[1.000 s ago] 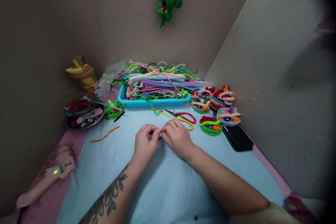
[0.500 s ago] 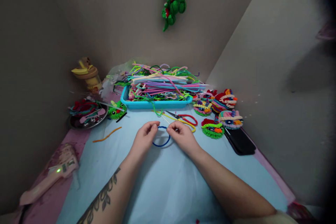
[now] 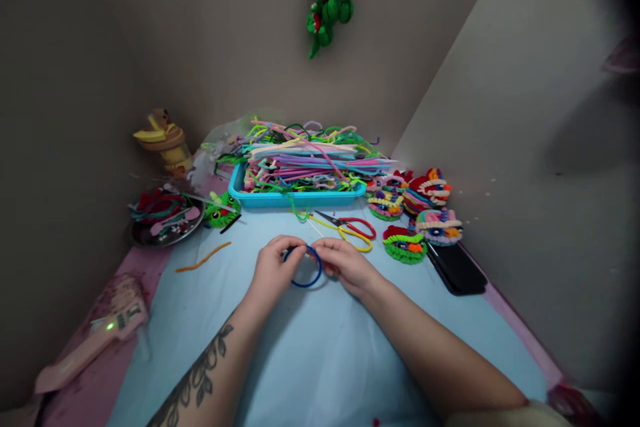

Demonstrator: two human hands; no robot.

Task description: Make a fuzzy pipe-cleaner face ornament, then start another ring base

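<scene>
My left hand (image 3: 273,269) and my right hand (image 3: 345,263) meet over the light blue table cover (image 3: 310,347), both pinching a blue pipe cleaner (image 3: 311,278) bent into a small ring. The ring hangs between the fingertips, its lower arc showing. Just beyond the hands lie red-handled scissors (image 3: 353,225) and a yellow pipe cleaner (image 3: 345,233).
A turquoise tray (image 3: 295,197) heaped with coloured pipe cleaners stands at the back. Finished fuzzy figures (image 3: 417,213) and a black phone (image 3: 457,267) sit on the right. On the left are a dark dish of scraps (image 3: 165,217), an orange pipe cleaner (image 3: 203,257) and a pink glue gun (image 3: 93,340).
The blue pipe cleaner, hidden between the fingers a second ago, was drawn out into a loop. Now my hands have come closer together and the ring is tighter.
</scene>
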